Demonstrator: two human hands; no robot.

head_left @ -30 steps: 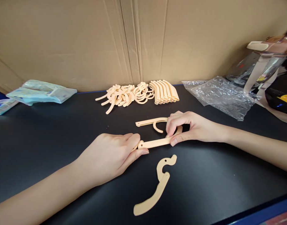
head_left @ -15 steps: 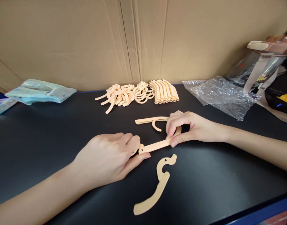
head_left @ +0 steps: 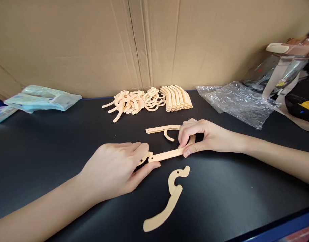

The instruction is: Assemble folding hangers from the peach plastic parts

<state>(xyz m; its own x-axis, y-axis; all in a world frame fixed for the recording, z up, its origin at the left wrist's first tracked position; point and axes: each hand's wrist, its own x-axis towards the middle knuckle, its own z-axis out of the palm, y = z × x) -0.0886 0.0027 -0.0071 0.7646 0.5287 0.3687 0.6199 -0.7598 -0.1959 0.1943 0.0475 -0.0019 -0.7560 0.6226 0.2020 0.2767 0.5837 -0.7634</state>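
Note:
On the black table top, my left hand is closed, pinching a small peach plastic piece against the left end of a peach plastic arm. My right hand is closed on the arm's right end, thumb below and fingers on top. Just behind the arm lies a second peach arm with a hook, partly under my right fingers. In front lies a curved peach S-shaped piece, untouched.
A pile of peach hooks and a neat row of peach arms lie at the back by the cardboard wall. Crumpled clear plastic bag and a clear jug at right; blue packets at left.
My left fingers shifted slightly at the arm's left end, which dipped and then came back up a little. My right hand stayed put.

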